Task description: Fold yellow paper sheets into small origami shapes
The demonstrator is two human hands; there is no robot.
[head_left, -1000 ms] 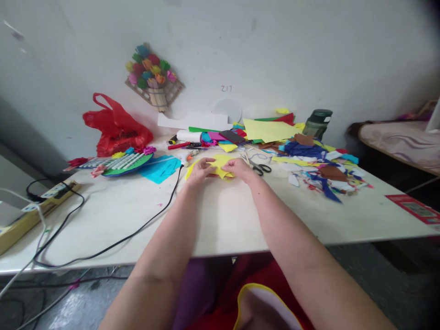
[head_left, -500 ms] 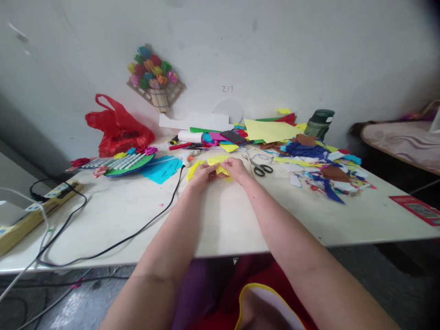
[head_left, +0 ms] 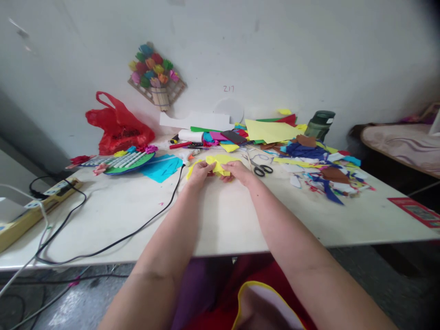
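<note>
Both of my hands hold a crumpled piece of yellow crepe paper [head_left: 217, 164] just above the middle of the white table. My left hand [head_left: 200, 175] pinches its left side, thumb on top. On the other side, the fingers of my right hand [head_left: 238, 172] are closed on the paper's right edge. More yellow paper shows beside my left hand. A hot glue gun [head_left: 186, 158], partly hidden, lies behind that hand with its black cord running forward. Black-handled scissors [head_left: 263, 170] and a thin wooden stick [head_left: 249, 161] rest right of my right hand.
Blue paper [head_left: 162, 168], a green disc with white paper rolls [head_left: 129, 164] and a red plastic bag [head_left: 120, 128] are at left. Paper scraps [head_left: 330, 174] and a dark green bottle [head_left: 320, 124] stand at right. A power strip [head_left: 41, 208] lies at the left edge.
My fingers have shifted on the yellow paper, and it now looks more bunched between my hands. The other things on the table have stayed put.
</note>
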